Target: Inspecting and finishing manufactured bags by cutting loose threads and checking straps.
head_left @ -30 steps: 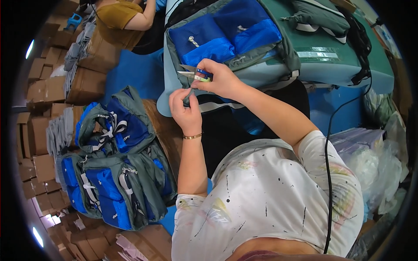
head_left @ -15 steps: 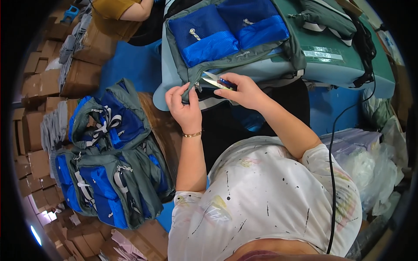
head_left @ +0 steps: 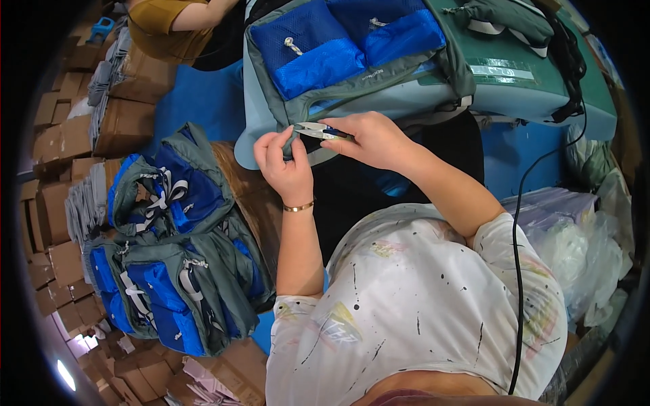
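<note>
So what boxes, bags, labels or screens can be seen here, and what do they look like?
Cardboard boxes: brown, stacked down the left side.
Plastic bags: clear and crumpled, at the right edge.
Label strip: pale, narrow rectangle on the green machine top, upper right.
Small tag: tiny, on the grey-and-blue bag at the hands.
No screens.

Light blue desk (head_left: 252, 145) at far side carries grey-blue backpack (head_left: 352, 54), lying open w/ green machine (head_left: 542, 81) to its right. Left, a brown box (head_left: 244, 196) holds stacked backpacks (head_left: 169, 257).
</note>
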Demonstrator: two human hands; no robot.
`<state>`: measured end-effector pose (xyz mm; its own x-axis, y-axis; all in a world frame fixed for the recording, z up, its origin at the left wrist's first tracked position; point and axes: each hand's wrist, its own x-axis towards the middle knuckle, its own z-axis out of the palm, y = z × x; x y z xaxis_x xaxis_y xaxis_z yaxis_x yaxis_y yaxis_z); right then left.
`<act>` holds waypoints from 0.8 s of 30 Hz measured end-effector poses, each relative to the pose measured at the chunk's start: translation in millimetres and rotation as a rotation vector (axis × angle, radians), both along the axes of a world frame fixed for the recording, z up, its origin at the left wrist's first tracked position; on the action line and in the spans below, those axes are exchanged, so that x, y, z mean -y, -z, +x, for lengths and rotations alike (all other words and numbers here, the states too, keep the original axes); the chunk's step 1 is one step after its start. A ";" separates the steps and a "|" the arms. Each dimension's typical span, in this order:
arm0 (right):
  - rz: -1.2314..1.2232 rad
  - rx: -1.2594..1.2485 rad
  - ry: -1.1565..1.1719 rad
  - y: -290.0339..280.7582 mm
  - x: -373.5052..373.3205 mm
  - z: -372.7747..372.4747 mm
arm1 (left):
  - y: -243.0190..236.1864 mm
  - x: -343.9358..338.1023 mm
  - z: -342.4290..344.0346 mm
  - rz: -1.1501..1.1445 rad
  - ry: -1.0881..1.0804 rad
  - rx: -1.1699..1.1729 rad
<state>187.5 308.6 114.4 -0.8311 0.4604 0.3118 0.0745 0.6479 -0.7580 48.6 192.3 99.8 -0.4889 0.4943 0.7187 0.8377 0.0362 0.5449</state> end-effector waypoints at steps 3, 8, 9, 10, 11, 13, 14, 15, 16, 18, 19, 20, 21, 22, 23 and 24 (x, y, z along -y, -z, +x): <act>0.017 -0.001 0.002 -4.8 0.3 -0.2 | -0.2 0.8 0.3 -0.013 -0.003 -0.001; -0.037 0.010 0.002 -4.9 2.1 -2.4 | -0.7 1.1 1.0 0.002 0.003 0.020; 0.006 0.005 0.020 -6.7 3.0 -2.2 | -0.5 1.2 0.7 0.001 0.003 0.020; 0.050 0.002 0.040 -7.6 3.4 -1.9 | -0.2 0.8 0.4 0.006 0.006 0.016; 0.049 0.003 0.042 -6.2 4.1 -2.3 | 0.2 0.5 0.2 0.010 0.009 0.012; 0.174 0.009 0.101 -2.2 5.9 -3.1 | 1.0 1.0 0.1 0.008 0.008 0.014; 0.173 0.009 0.102 -2.4 6.2 -2.5 | 1.1 1.4 0.2 0.005 0.005 0.014; 0.189 -0.009 0.111 -2.8 6.5 -1.4 | 1.0 1.6 0.5 0.004 0.006 0.014; 0.206 -0.026 0.120 -3.3 6.8 -0.8 | 1.0 2.1 0.3 -0.002 0.000 0.020; 0.154 -0.032 0.129 -3.9 5.3 4.7 | 1.7 2.0 -1.0 -0.010 -0.005 0.027; 0.102 -0.037 0.132 -3.8 3.9 8.4 | 2.9 2.0 -1.9 -0.007 -0.010 0.018; 0.102 -0.036 0.132 -3.7 2.1 12.4 | 3.9 2.2 -3.0 -0.005 -0.016 0.009; 0.037 -0.022 0.137 -3.5 0.0 16.5 | 4.2 3.0 -4.2 -0.005 -0.016 0.011; -0.029 -0.007 0.148 -3.2 -1.8 21.0 | 4.4 3.0 -3.9 -0.007 -0.022 0.029; -0.029 -0.004 0.154 -0.7 -2.7 23.0 | 4.5 2.6 -3.3 -0.008 -0.028 0.047; -0.039 -0.015 0.143 3.6 -3.3 24.5 | 4.1 1.5 -2.1 -0.003 -0.030 0.029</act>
<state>211.9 311.9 110.8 -0.7515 0.5860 0.3029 0.1529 0.6014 -0.7842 46.5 190.8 95.7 -0.5241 0.4811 0.7027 0.8202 0.0630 0.5686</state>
